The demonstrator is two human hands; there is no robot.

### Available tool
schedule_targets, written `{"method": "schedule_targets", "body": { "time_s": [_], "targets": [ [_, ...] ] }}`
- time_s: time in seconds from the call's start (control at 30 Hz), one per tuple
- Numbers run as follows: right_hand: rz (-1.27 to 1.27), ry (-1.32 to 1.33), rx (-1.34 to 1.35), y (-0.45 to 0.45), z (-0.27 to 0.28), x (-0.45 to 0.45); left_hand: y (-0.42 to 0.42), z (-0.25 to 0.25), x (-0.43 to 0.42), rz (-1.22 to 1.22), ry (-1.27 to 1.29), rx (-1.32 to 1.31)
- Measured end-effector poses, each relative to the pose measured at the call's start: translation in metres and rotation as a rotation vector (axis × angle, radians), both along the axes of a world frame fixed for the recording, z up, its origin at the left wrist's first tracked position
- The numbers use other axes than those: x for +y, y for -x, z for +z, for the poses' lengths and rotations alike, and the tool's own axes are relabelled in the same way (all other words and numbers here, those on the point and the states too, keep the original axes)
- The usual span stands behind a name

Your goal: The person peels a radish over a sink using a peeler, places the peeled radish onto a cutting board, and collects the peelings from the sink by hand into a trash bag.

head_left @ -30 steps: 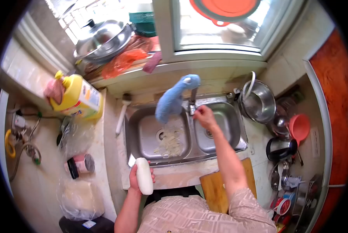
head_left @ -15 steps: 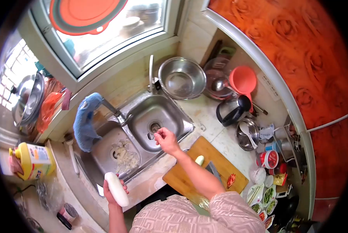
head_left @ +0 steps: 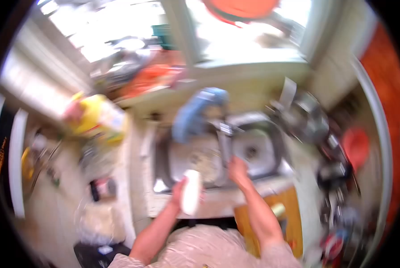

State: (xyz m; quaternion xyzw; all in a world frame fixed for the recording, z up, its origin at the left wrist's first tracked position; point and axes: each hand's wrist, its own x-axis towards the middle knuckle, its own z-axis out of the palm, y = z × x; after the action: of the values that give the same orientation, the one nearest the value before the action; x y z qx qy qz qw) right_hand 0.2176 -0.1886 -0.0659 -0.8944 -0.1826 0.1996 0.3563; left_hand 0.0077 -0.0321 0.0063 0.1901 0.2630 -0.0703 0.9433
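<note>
My left hand (head_left: 178, 193) is wrapped round a long white peeled vegetable (head_left: 191, 193), held upright over the front edge of the left sink basin (head_left: 177, 156). Pale peelings (head_left: 205, 161) lie in that basin. My right hand (head_left: 238, 169) is over the front of the divider and right basin (head_left: 258, 161); motion blur hides its fingers. Behind it stands the faucet (head_left: 227, 128), with a blue cloth (head_left: 194, 114) hanging over its spout.
A cutting board (head_left: 293, 223) with a pale vegetable piece (head_left: 278, 210) lies front right. Metal bowls (head_left: 309, 118), a red ladle (head_left: 356, 147) and a dark kettle (head_left: 334, 175) are at the right. A yellow bottle (head_left: 97, 118) and bagged item (head_left: 99, 223) stand left.
The view has swung back left and is blurred. My left hand has carried the white vegetable right, in front of the sink. My right hand has come back from the faucet, nearer my left hand.
</note>
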Motion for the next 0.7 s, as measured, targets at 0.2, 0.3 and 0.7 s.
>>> {"method": "schedule_targets", "body": {
  "time_s": [0.2, 0.3, 0.7],
  "targets": [
    [0.143, -0.550, 0.128, 0.044, 0.086, 0.080, 0.031, -0.015, 0.002, 0.156, 0.062, 0.086],
    [0.371, -0.707, 0.025, 0.094, 0.106, 0.151, 0.052, -0.038, 0.008, 0.197, 0.083, 0.034],
    [0.768, -0.330, 0.488, 0.269, 0.110, 0.259, 0.084, -0.053, 0.037, 0.384, 0.253, 0.102]
  ]
}}
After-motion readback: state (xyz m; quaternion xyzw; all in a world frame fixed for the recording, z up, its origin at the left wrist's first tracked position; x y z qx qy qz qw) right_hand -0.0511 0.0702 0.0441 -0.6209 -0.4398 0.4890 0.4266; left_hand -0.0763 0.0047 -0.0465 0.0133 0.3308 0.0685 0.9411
